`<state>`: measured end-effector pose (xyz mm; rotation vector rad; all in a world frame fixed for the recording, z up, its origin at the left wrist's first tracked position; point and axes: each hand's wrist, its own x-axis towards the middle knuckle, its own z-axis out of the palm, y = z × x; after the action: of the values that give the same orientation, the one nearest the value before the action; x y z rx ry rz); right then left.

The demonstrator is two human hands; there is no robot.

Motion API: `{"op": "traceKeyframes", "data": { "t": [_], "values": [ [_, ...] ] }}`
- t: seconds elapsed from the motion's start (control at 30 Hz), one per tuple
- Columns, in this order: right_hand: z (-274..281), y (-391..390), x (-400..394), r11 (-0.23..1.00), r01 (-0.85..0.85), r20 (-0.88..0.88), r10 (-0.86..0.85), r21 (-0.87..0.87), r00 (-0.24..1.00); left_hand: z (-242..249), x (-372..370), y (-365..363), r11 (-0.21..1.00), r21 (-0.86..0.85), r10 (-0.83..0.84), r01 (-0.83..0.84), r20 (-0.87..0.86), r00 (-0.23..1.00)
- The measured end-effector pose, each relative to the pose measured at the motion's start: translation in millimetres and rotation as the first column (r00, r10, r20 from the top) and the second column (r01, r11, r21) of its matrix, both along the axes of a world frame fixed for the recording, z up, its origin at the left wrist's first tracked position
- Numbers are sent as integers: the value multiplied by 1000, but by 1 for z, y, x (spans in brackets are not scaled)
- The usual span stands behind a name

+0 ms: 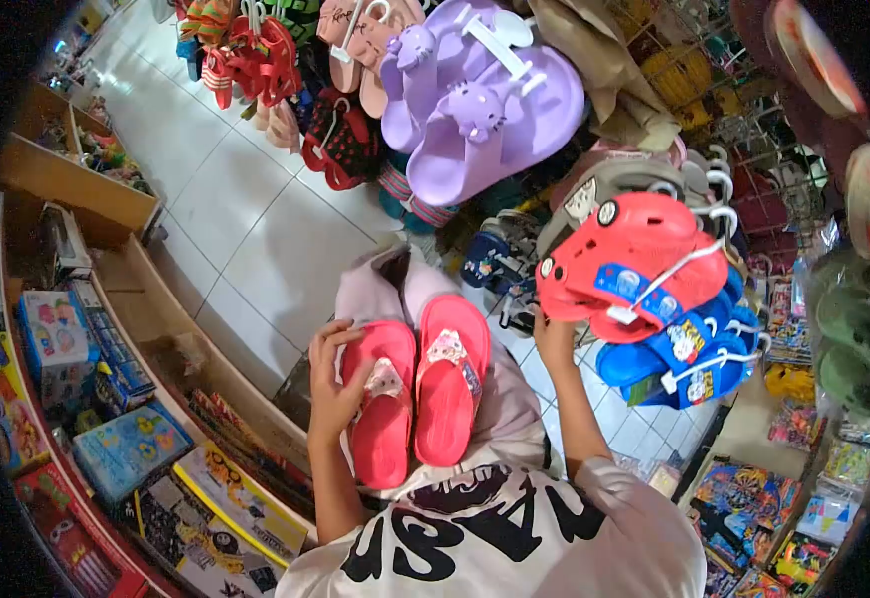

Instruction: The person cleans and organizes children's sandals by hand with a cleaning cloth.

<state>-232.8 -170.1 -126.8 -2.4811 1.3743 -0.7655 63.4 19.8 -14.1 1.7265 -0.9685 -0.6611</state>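
A pair of red-pink slippers [423, 399] with cartoon figures on the straps lies side by side on the person's lap. My left hand [340, 374] rests at the left slipper, its fingers spread and bent over the edge and strap. My right hand [555, 334] is raised beside the hanging red clogs [634, 264], its fingers mostly hidden behind them. Just below the red clogs hang blue slippers [684, 354] on white hangers. Large purple slippers [485, 100] hang higher up, in front of the lap.
Wooden shelves [131, 279] with boxed toys [131, 448] curve along the left. More footwear [340, 140] hangs at the top. A wire rack [694, 70] stands at the right, with green footwear [854, 349] and packaged goods [744, 508] nearby. Tiled floor [236, 199] shows between.
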Motion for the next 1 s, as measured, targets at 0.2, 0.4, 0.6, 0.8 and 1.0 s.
{"op": "traceKeyframes", "data": {
  "t": [0.2,0.4,0.6,0.8,1.0],
  "values": [
    [139,64,44,955,-170,171,130,244,977,10,-7,36,927,260,-299,269,82,951],
    [203,55,100,891,-408,544,246,199,803,0,-18,46,965,209,-209,160,240,948],
    [152,3,164,575,-616,529,339,539,778,8,-22,43,1000,5,22,-25,281,959],
    [146,22,201,541,-676,534,422,501,733,18,-22,40,996,-18,88,-87,365,927],
    [139,20,201,761,-520,632,192,387,751,12,-30,38,992,-16,127,-128,308,943]
  ]
}}
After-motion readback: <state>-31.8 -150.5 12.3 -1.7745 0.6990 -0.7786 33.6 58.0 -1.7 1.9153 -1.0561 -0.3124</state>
